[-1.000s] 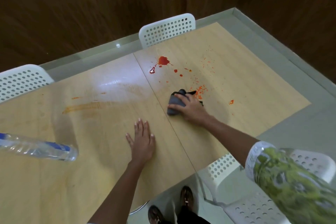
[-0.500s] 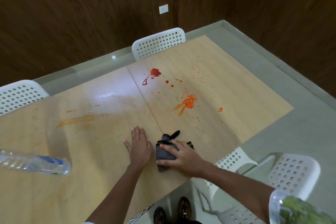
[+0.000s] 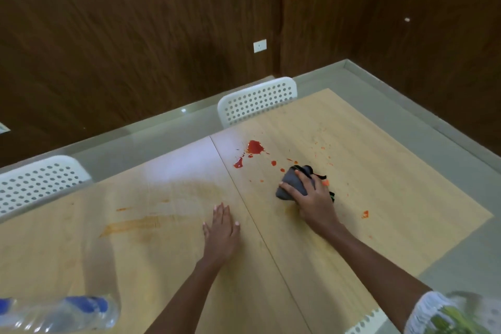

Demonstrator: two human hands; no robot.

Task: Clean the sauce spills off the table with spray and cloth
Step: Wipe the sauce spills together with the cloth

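Observation:
My right hand [image 3: 314, 205] presses a dark grey cloth [image 3: 291, 184] onto the wooden table [image 3: 393, 192], over orange sauce specks. A red sauce blot [image 3: 254, 147] and a smaller red smear [image 3: 238, 164] lie just beyond the cloth, to its left. More orange drops [image 3: 365, 214] sit to the right of my hand. A faint orange streak [image 3: 132, 225] marks the left half of the table. My left hand [image 3: 221, 230] lies flat and open on the table near the seam. A clear plastic bottle [image 3: 62, 314] with a blue label lies on its side at the lower left.
White perforated chairs stand at the far edge [image 3: 257, 102], at the left [image 3: 38, 180] and near my right elbow [image 3: 366, 320]. A dark wood-panelled wall [image 3: 135, 35] rises behind the table. Grey floor [image 3: 447, 144] borders the table on the right.
My right hand has pushed the cloth away from the near edge, back up onto the orange spatter near the red blot. My left hand stays flat on the table.

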